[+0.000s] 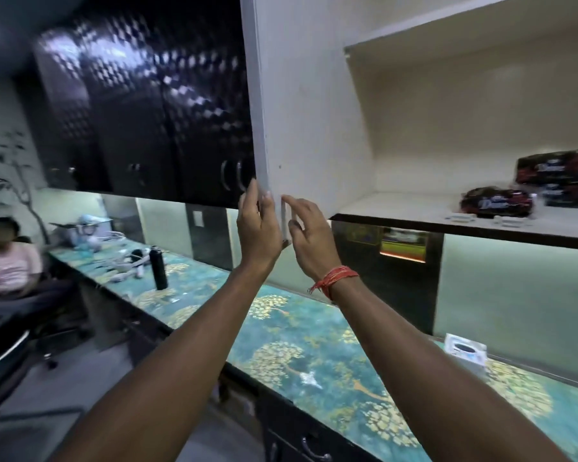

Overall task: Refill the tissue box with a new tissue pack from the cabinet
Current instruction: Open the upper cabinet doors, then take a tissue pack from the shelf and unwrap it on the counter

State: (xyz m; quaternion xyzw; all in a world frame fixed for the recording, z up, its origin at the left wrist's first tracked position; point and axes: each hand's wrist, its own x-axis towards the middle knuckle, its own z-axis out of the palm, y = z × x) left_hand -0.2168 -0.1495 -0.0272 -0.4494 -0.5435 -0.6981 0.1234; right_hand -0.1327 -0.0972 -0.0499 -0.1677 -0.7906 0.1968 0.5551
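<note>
An upper cabinet stands open, its white door (pixel 301 105) swung out toward me. My left hand (pixel 257 228) rests on the door's outer lower corner, fingers straight against its edge. My right hand (pixel 309 236), with a red thread at the wrist, touches the inner face of the same corner with spread fingers. On the cabinet shelf (pixel 397 210) lie dark red-and-black tissue packs: one in front (pixel 498 203), others stacked at the far right (pixel 558 176). A white tissue box (pixel 466 351) with an oval opening stands on the counter at the lower right.
A long teal, tree-patterned counter (pixel 301 345) runs below the glossy black cabinets (pixel 141 105). A black bottle (pixel 158 267) and cables, small items lie on its left part. A person in a pink top (pixel 5 261) sits at the far left. Small white objects (pixel 461 217) lie on the shelf.
</note>
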